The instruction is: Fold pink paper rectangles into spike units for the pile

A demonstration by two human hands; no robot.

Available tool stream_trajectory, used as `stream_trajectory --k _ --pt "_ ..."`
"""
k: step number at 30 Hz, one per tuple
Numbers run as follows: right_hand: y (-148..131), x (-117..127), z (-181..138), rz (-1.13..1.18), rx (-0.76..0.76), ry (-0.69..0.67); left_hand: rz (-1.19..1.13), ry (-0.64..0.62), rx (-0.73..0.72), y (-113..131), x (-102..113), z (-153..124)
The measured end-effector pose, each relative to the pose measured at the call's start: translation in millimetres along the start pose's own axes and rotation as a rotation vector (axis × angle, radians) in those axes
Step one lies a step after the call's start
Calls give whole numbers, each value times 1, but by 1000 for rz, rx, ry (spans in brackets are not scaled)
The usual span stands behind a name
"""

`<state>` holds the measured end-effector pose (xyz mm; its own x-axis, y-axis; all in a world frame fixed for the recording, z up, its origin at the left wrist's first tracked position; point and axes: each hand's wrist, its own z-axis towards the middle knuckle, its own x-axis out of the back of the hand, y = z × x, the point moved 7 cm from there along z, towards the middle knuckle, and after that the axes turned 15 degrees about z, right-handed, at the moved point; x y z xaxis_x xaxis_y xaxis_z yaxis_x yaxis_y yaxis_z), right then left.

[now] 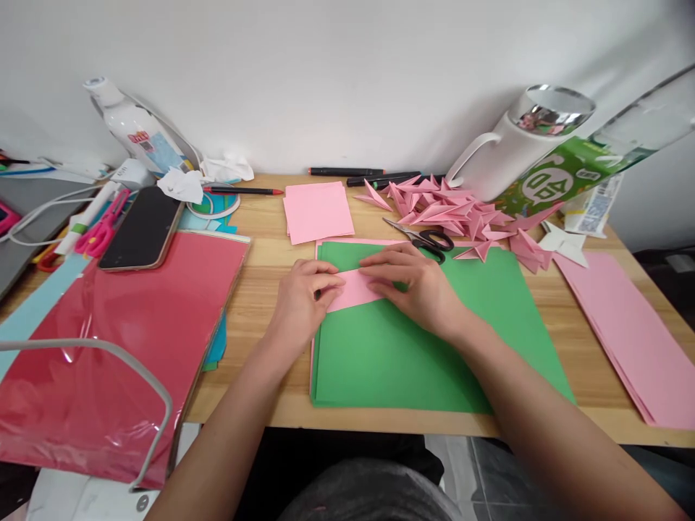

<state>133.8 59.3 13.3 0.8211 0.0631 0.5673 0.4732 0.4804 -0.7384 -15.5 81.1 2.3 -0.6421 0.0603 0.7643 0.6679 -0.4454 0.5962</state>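
A folded strip of pink paper (354,291) lies over the stack of green paper sheets (413,354). My left hand (305,298) pinches its left end between thumb and fingers. At the right end, my right hand (415,284) presses the paper with thumb and fingertips, covering part of it. Just beyond the right hand, black-handled scissors (431,242) lie across the back edge of the green stack. Behind the left hand sits a pile of square pink paper (318,211).
Folded pink paper pieces (450,206) are heaped at the back right, beside a white thermos jug (521,145). Long pink sheets (630,336) lie at the right edge. Leftward are a red paper pack (146,311), a phone (144,228) and pink scissors (103,230).
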Motion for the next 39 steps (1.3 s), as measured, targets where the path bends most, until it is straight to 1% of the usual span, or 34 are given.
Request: stream_trajectory --k 3,5,8,14,19,23,26,31,39 --pt "-4 -6 -1 17 72 -68 -4 -8 10 0 1 0" --pt "-5 -10 -2 20 91 -120 -8 -8 26 0 2 0" --pt "-5 -12 -2 2 96 -152 -11 -14 48 -1 3 1" --pt "-6 -12 -2 -29 102 -178 -21 -16 31 -4 5 2" --pt "-6 -17 -6 -107 88 -256 -16 -15 55 -7 5 1" --pt "-9 -18 -7 -126 101 -295 -12 -40 69 -5 6 1" --pt "-10 -16 -7 -117 113 -287 -14 -47 83 -4 7 1" --pt "-10 -13 -5 -114 138 -224 12 -19 102 -2 8 -1" --pt "-11 -13 -4 -118 155 -224 10 -22 101 -2 9 -2"
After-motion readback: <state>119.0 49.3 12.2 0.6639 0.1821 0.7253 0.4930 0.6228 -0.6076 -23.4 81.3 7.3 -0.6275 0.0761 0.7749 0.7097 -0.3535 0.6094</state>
